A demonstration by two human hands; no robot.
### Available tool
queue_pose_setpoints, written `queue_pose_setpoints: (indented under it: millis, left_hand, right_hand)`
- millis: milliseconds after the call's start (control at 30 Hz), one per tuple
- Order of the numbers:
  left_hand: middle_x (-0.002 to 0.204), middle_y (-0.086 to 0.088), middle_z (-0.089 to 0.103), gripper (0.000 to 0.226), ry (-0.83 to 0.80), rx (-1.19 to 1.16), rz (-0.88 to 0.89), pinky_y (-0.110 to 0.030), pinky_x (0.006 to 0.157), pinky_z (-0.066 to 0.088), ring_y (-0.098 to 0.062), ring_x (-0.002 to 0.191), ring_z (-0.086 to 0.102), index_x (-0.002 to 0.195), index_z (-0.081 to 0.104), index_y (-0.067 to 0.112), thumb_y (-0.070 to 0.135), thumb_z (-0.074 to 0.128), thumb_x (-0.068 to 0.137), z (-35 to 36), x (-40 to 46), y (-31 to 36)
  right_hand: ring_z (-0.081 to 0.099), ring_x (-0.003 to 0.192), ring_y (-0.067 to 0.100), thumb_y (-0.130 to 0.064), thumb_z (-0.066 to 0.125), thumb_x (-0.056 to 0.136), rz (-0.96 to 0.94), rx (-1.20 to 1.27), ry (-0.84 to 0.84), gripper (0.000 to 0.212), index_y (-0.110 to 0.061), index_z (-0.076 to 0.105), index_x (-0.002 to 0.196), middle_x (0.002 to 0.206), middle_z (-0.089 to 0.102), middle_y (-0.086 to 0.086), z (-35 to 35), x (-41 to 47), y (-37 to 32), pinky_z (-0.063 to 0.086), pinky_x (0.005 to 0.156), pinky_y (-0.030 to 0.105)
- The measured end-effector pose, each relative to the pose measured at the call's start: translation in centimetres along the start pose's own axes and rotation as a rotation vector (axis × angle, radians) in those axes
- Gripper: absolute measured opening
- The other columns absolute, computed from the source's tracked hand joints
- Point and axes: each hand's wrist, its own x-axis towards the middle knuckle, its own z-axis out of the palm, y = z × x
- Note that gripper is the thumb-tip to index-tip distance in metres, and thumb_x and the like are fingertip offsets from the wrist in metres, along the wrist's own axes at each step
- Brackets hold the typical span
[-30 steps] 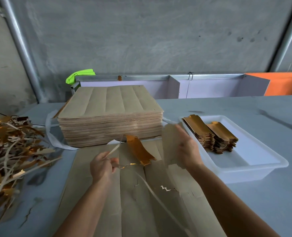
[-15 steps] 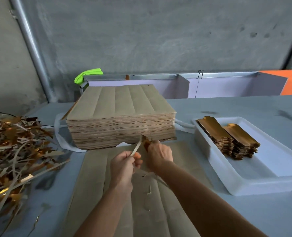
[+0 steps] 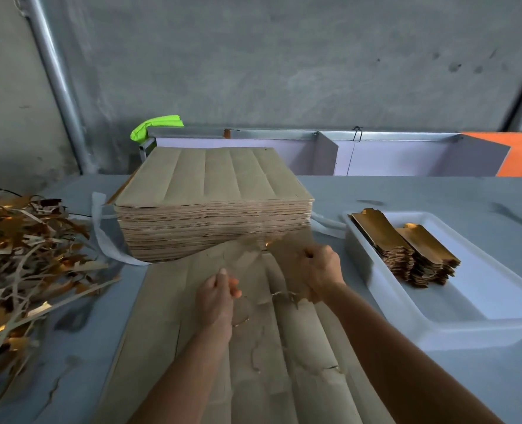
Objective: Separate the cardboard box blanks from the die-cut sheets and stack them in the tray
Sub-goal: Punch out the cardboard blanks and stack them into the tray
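A brown die-cut sheet (image 3: 168, 301) lies flat on the table in front of me, torn along its middle. My right hand (image 3: 316, 270) grips a box blank (image 3: 287, 255), blurred by motion, lifted above the sheet's far end. My left hand (image 3: 218, 293) pinches a thin strip of waste cardboard over the sheet's middle. A tall stack of uncut sheets (image 3: 213, 206) stands behind. The white tray (image 3: 437, 328) at the right holds two piles of gold-faced blanks (image 3: 406, 246).
A heap of scrap strips (image 3: 24, 264), brown and gold, covers the table's left side. White strapping (image 3: 100, 237) curls beside the stack. A purple-panelled frame (image 3: 376, 154) and a lime-green cloth (image 3: 155, 125) lie behind, against a grey wall.
My hands met over the sheet's far end and have since parted: the right has pulled the blank away to the right, the left has drawn back toward me with the strip.
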Motion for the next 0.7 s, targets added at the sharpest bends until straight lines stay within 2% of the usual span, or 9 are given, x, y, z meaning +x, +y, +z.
queue_pose_setpoints:
  millis: [100, 233, 333, 433, 500, 567, 600, 633, 700]
  left_hand:
    - [0.059, -0.008, 0.051, 0.039, 0.035, -0.043, -0.047, -0.013, 0.033, 0.020, -0.004, 0.029, 0.031, 0.077, 0.056, 0.006, 0.028, 0.036, 0.102, -1.3, 1.0, -0.6]
    - [0.058, -0.008, 0.050, 0.041, 0.031, -0.101, -0.093, -0.012, 0.030, 0.021, -0.003, 0.027, 0.032, 0.076, 0.053, 0.007, 0.029, 0.032, 0.103, -1.9, 1.8, -1.1]
    - [0.058, -0.012, 0.048, 0.041, 0.075, -0.197, -0.096, -0.008, 0.031, 0.019, -0.003, 0.025, 0.032, 0.073, 0.049, 0.006, 0.026, 0.030, 0.104, -2.1, 2.2, -1.6]
    - [0.059, -0.013, 0.049, 0.039, 0.129, -0.294, -0.056, -0.006, 0.032, 0.019, -0.004, 0.024, 0.033, 0.071, 0.045, 0.008, 0.022, 0.029, 0.104, -2.3, 2.4, -1.9]
    - [0.064, -0.015, 0.051, 0.031, 0.148, -0.239, -0.027, -0.009, 0.031, 0.022, -0.006, 0.029, 0.038, 0.076, 0.045, 0.009, 0.016, 0.030, 0.102, -2.3, 2.4, -2.1]
    - [0.084, -0.024, 0.058, 0.014, 0.184, 0.020, 0.075, -0.020, 0.044, 0.046, -0.022, 0.055, 0.059, 0.098, 0.052, 0.005, 0.009, 0.038, 0.098, -2.0, 1.8, -2.2]
    - [0.100, -0.028, 0.058, 0.024, 0.189, 0.225, 0.167, -0.030, 0.065, 0.053, -0.031, 0.080, 0.063, 0.117, 0.049, 0.002, 0.009, 0.046, 0.094, -1.8, 1.3, -2.1]
    - [0.117, -0.028, 0.054, 0.046, 0.160, 0.442, 0.284, -0.035, 0.084, 0.049, -0.036, 0.103, 0.058, 0.133, 0.041, 0.003, 0.014, 0.055, 0.090, -1.6, 0.7, -2.2]
    - [0.144, -0.019, 0.032, 0.081, -0.009, 0.743, 0.422, -0.034, 0.098, 0.035, -0.033, 0.130, 0.036, 0.147, 0.026, 0.023, 0.043, 0.068, 0.080, -1.0, -0.8, -1.9]
  right_hand:
    - [0.063, 0.079, 0.030, -0.009, 0.049, 0.091, 0.009, 0.002, 0.082, 0.018, -0.003, 0.065, 0.089, 0.088, 0.064, 0.016, -1.2, 0.2, 0.6, 0.055, 0.069, 0.039]
    - [0.062, 0.080, 0.031, -0.008, 0.051, 0.090, 0.046, 0.087, 0.133, 0.015, 0.001, 0.064, 0.088, 0.086, 0.064, 0.017, -2.5, 0.3, 1.2, 0.056, 0.070, 0.041]
    - [0.058, 0.091, 0.036, -0.006, 0.049, 0.091, 0.004, 0.073, 0.192, 0.021, 0.007, 0.060, 0.102, 0.097, 0.062, 0.022, -3.5, 0.5, 1.2, 0.052, 0.080, 0.043]
    - [0.051, 0.086, 0.032, -0.005, 0.045, 0.091, -0.018, 0.142, 0.315, 0.022, 0.010, 0.056, 0.103, 0.092, 0.057, 0.020, -5.1, 0.4, 1.1, 0.044, 0.075, 0.037]
    - [0.050, 0.088, 0.032, -0.005, 0.044, 0.092, -0.041, 0.158, 0.367, 0.022, 0.009, 0.055, 0.104, 0.095, 0.058, 0.021, -6.4, 0.1, 1.2, 0.040, 0.074, 0.037]
    - [0.053, 0.094, 0.034, -0.003, 0.044, 0.091, -0.070, 0.162, 0.355, 0.024, 0.005, 0.053, 0.113, 0.104, 0.060, 0.022, -7.2, -0.6, 1.2, 0.043, 0.079, 0.040]
    - [0.052, 0.095, 0.032, -0.001, 0.044, 0.091, -0.084, 0.161, 0.338, 0.029, 0.002, 0.051, 0.119, 0.107, 0.059, 0.020, -7.4, -1.2, 1.3, 0.044, 0.080, 0.041]
    - [0.051, 0.095, 0.030, 0.002, 0.043, 0.090, -0.099, 0.167, 0.314, 0.036, -0.002, 0.047, 0.126, 0.110, 0.057, 0.019, -7.5, -1.8, 1.6, 0.045, 0.081, 0.042]
    - [0.047, 0.096, 0.028, 0.006, 0.040, 0.088, -0.136, 0.165, 0.254, 0.054, -0.011, 0.036, 0.139, 0.111, 0.053, 0.016, -7.7, -3.2, 2.5, 0.048, 0.084, 0.048]
